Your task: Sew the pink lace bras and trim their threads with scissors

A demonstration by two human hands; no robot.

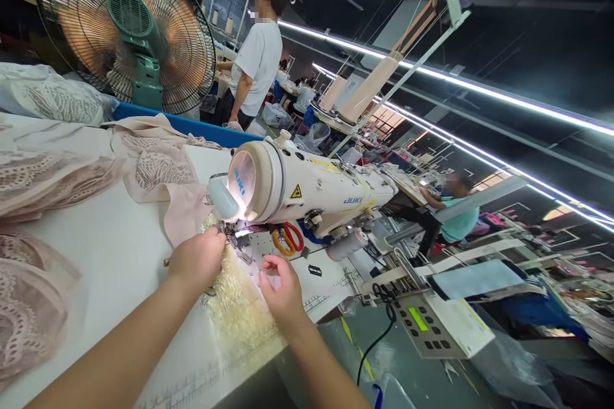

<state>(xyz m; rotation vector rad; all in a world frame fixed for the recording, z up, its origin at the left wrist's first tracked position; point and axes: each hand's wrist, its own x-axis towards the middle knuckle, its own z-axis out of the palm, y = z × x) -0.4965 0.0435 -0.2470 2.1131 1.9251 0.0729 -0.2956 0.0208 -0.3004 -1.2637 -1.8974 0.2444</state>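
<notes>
The person's left hand [199, 262] is resting on the counter [110, 281], its curled fingers lying beside the metal presser foot [242, 246] of a white, cylindrical-bodied sewing machine [307, 192] with blue lettering. Its grip is looking closed, but the fingertips are hiding, so whether it is holding anything cannot be told. The right hand [285, 291] is sitting across from it, at the other side of a pale yellow, glossy lace fabric [235, 297]; thumb and forefinger are leaving a narrow grip, and whether they are pinching the edge cannot be told. The lace is lying flat between the hands, its upper end reaching toward the foot.

Behind the foot, looped handles in red and orange [286, 239] are lying beneath the machine's arm, and a grey thread cone [348, 245] is lying farther right. Beige lace pieces [163, 166] are covering the counter's left part. A large, round, wire-caged fan [129, 19] is standing beyond them, beside a co-worker in a white T-shirt [259, 67].
</notes>
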